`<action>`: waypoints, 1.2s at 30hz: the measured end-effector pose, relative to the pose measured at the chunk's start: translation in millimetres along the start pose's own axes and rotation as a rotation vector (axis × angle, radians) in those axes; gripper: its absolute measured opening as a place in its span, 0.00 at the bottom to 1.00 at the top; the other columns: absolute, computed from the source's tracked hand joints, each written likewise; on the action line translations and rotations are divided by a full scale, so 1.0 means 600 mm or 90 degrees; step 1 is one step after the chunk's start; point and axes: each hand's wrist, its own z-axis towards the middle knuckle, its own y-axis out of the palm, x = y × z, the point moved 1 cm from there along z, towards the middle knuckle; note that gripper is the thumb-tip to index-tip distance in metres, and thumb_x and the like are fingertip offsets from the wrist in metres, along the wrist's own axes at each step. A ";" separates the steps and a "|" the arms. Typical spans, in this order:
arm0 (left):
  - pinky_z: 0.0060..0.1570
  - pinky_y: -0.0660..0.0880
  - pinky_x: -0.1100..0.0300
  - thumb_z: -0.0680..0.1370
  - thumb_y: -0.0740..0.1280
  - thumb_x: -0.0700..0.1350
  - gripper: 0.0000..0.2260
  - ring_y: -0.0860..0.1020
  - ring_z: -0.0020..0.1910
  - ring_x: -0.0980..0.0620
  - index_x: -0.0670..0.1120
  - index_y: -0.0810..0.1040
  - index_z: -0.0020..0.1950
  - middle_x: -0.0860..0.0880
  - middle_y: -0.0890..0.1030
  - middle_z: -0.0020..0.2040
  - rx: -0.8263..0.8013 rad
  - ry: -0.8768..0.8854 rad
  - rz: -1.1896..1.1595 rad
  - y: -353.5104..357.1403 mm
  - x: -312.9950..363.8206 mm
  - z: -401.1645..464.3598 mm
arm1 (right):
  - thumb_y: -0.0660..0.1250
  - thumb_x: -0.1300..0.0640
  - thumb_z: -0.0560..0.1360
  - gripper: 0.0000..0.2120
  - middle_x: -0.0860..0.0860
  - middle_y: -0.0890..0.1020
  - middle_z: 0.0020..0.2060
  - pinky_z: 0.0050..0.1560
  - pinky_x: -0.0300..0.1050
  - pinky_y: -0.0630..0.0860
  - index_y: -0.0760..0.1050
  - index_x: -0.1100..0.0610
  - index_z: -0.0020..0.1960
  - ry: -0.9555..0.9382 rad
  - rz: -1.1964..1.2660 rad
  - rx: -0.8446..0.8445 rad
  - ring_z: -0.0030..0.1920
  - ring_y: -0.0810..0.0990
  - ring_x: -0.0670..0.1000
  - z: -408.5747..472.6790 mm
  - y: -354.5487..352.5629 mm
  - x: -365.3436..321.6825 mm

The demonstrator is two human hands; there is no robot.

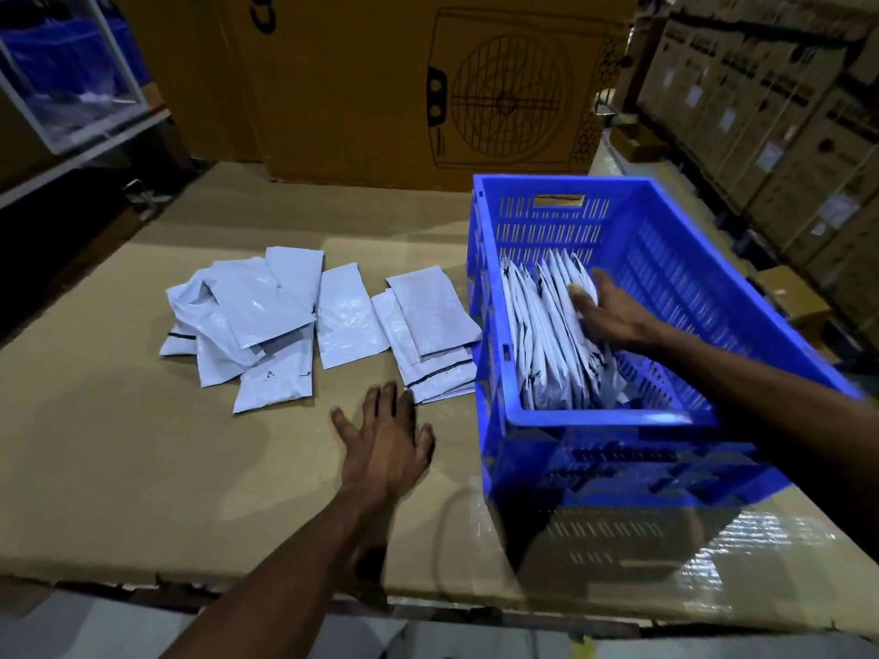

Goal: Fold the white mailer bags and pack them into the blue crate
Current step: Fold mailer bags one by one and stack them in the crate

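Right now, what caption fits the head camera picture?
Right hand presses white mailer bags upright in the blue crate; left hand reaches toward loose bags.

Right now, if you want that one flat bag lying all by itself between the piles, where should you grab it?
Probably pinch the single mailer bag at its near short edge, coming from the front where the left hand is. It lies flat on the cardboard, and that edge is free, with no bags overlapping it.
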 end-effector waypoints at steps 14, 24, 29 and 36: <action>0.69 0.50 0.26 0.78 0.51 0.60 0.27 0.56 0.79 0.47 0.52 0.66 0.75 0.50 0.62 0.78 -0.010 -0.003 -0.011 0.001 0.000 0.001 | 0.58 0.42 0.82 0.31 0.68 0.69 0.68 0.50 0.50 0.74 0.61 0.61 0.76 0.075 -0.036 -0.018 0.64 0.72 0.61 0.019 0.001 0.033; 0.69 0.51 0.26 0.79 0.54 0.60 0.25 0.56 0.78 0.47 0.52 0.66 0.73 0.50 0.62 0.77 -0.006 0.003 -0.023 -0.007 0.001 -0.003 | 0.56 0.47 0.84 0.26 0.66 0.60 0.72 0.64 0.58 0.71 0.61 0.65 0.72 0.001 -0.077 -0.070 0.68 0.67 0.64 0.010 0.004 0.020; 0.70 0.50 0.27 0.79 0.55 0.59 0.24 0.55 0.79 0.47 0.52 0.65 0.74 0.50 0.61 0.78 -0.011 -0.005 -0.027 -0.008 0.003 -0.003 | 0.60 0.54 0.82 0.20 0.67 0.78 0.44 0.38 0.49 0.73 0.65 0.69 0.65 -0.029 0.017 -0.015 0.36 0.75 0.55 0.013 0.000 0.019; 0.69 0.50 0.27 0.79 0.54 0.60 0.25 0.55 0.79 0.47 0.52 0.65 0.75 0.50 0.61 0.78 -0.015 -0.008 -0.017 -0.006 0.003 -0.002 | 0.52 0.57 0.85 0.27 0.53 0.74 0.40 0.30 0.35 0.67 0.47 0.59 0.80 0.022 0.001 -0.049 0.32 0.70 0.48 0.000 0.007 0.013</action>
